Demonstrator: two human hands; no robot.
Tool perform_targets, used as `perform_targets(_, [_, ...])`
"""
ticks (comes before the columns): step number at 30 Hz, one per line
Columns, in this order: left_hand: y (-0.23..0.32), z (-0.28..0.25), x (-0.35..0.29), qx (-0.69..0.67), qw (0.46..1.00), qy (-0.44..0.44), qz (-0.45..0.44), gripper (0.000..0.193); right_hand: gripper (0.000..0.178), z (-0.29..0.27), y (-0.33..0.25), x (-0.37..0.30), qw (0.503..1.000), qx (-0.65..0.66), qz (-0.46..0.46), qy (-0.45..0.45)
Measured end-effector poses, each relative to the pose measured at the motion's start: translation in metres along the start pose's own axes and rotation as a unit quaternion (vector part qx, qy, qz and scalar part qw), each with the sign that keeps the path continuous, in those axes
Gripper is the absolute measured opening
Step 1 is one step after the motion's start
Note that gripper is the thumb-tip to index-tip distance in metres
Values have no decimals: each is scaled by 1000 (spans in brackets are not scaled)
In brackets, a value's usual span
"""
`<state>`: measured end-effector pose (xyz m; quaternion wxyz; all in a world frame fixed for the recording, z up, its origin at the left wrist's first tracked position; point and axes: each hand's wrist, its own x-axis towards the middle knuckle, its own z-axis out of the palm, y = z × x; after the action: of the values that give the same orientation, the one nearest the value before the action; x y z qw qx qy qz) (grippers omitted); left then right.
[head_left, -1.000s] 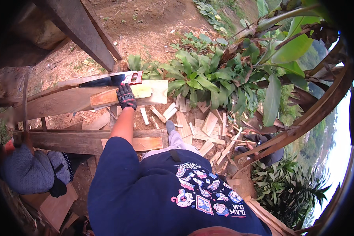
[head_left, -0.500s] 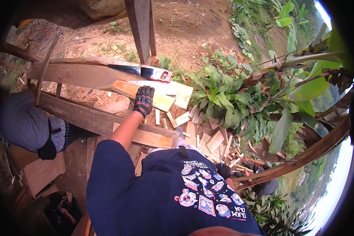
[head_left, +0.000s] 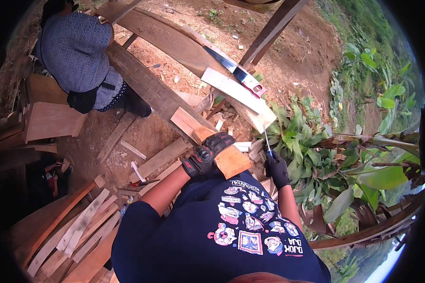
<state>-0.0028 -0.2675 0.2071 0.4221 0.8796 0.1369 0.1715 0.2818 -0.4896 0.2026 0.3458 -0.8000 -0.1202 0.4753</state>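
My left hand [head_left: 208, 153], in a black glove with red trim, is wrapped over a short wooden board [head_left: 233, 161]. The board is close to my waist, its pale end toward me and its far part reaching over the bench. My right hand [head_left: 276, 170], also black-gloved, is closed around a slim tool with a blue handle [head_left: 269, 153] and a narrow metal blade pointing away from me. Its exact kind is unclear. Beyond it, a whitish board [head_left: 231, 90] lies on a long plank, beside a handsaw [head_left: 236, 73] with a red and white handle.
A long wooden bench beam [head_left: 148, 82] runs diagonally in front of me. A person in grey clothing [head_left: 78, 52] is at the upper left. Planks [head_left: 87, 221] are piled at lower left, and wood offcuts lie below the bench. Leafy plants [head_left: 297, 137] stand at right.
My left hand has drawn the board off the bench toward my body. My right hand has come forward with the blue-handled tool. The view has turned, bringing the person and plank pile further in.
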Motion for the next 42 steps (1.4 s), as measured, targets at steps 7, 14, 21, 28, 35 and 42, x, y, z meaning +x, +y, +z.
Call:
perform_targets(7, [6, 18, -41, -16, 999, -35, -13, 59, 58, 60, -97, -47, 976, -168, -59, -128])
perform_targets(14, [0, 17, -57, -57, 993, -57, 90, 56, 53, 94, -80, -14, 924, -282, -71, -250])
perform_targets(21, [-1, 20, -74, -54, 995, -33, 76, 52, 50, 125, -128, -13, 900, -350, -29, -258])
perform_targets(28, [-1, 11, -78, -62, 995, -19, 76, 47, 46, 127, -131, -10, 892, -373, -65, -249])
perform_targets(35, [-4, 13, -80, -74, 993, -40, 79, 51, 46, 123, -90, 23, 845, -433, -199, -242])
perform_targets(42, [-8, 14, -82, -75, 994, -46, 69, 51, 35, 159, -109, 15, 823, -477, -229, -208])
